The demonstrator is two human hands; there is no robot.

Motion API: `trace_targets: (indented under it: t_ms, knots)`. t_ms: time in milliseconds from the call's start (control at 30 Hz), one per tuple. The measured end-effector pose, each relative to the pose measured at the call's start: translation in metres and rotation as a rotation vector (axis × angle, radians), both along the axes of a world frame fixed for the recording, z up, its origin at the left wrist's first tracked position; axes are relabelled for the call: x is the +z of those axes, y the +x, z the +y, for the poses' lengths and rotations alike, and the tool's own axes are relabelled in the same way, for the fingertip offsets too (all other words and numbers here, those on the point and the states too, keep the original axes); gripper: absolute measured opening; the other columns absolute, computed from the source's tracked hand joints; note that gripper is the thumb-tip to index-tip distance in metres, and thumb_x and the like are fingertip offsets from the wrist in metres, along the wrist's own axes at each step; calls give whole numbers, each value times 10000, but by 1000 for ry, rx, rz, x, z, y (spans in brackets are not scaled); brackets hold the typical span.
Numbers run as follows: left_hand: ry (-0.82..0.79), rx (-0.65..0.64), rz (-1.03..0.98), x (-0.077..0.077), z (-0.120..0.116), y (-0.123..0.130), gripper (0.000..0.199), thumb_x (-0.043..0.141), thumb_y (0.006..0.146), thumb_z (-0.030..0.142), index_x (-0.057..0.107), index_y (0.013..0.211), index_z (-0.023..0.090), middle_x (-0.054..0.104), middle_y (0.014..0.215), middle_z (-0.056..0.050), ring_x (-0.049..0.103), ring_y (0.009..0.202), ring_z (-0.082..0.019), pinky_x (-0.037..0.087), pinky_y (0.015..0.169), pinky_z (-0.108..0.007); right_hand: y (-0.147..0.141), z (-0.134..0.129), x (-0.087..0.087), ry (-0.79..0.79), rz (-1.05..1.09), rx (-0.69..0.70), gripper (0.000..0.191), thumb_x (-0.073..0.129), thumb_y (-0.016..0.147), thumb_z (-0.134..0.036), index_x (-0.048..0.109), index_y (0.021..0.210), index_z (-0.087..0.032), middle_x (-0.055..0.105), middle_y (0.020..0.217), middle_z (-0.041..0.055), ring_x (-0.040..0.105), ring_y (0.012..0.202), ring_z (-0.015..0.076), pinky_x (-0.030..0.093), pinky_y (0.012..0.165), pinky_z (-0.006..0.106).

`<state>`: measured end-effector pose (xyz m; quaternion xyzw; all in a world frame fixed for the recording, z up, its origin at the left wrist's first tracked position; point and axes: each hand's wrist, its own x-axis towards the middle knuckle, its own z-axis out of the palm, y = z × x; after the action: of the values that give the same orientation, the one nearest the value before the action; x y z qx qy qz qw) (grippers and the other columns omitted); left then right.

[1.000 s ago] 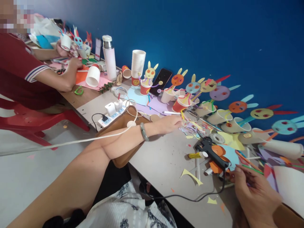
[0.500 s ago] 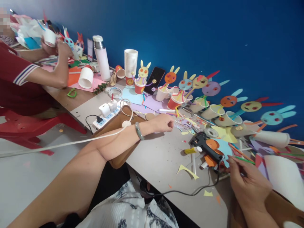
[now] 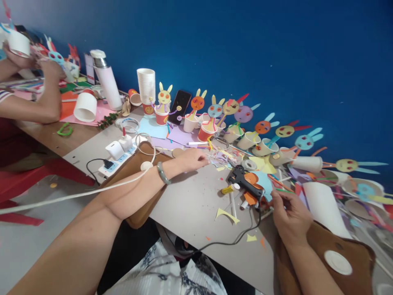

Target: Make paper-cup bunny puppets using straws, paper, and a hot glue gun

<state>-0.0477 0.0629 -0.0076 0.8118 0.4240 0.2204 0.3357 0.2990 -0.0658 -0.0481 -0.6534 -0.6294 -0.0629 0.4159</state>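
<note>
My left hand (image 3: 194,160) is stretched over the middle of the table, fingers curled in beside small paper scraps (image 3: 221,157). Whatever its fingertips hold, if anything, is hidden. My right hand (image 3: 293,215) is at the right, thumb and forefinger drawn together close to the handle end of a black hot glue gun (image 3: 245,182). A green stick (image 3: 285,190) shows just behind these fingers; I cannot tell whether they grip it. Under the glue gun lie orange and light blue paper pieces (image 3: 264,182). A yellow glue bottle (image 3: 227,189) lies beside it.
Paper cups with rabbit heads (image 3: 263,127) line the blue wall. Further left stand stacked cups (image 3: 146,86), a phone (image 3: 180,104) and a thermos (image 3: 106,80). A power strip (image 3: 118,159) and white cable lie near my left arm. A co-worker's hand (image 3: 52,69) is at far left.
The view has turned to the right, so things appear further left and more rabbit cups show at the right. Both my hands keep nearly the same places over the table.
</note>
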Motion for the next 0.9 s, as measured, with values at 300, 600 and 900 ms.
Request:
trace_targets:
  t_ms: [300,600,900]
  knots:
    - [-75,10,162,18,-10,-5,244,647,771,148,741,995,174,738,887,-19,632,757,-147,441,683,-244,0,6,7,330,-229,97,175,664,898,-330,754,806,-212,782,857,94,778,817,280,632,737,401]
    - [-105,79,250,31,-13,-5,374,530,855,138,765,1139,198,782,963,-34,692,820,-169,516,828,-278,10,-4,56,433,-444,128,68,744,846,-302,691,815,-274,802,898,116,785,833,291,627,783,425]
    - [-81,3,321,25,-11,-7,434,648,823,136,729,1244,204,751,1164,-55,702,984,-191,528,905,-283,61,25,74,322,-553,-127,682,395,879,-791,774,1054,-251,794,934,236,766,898,355,516,744,506]
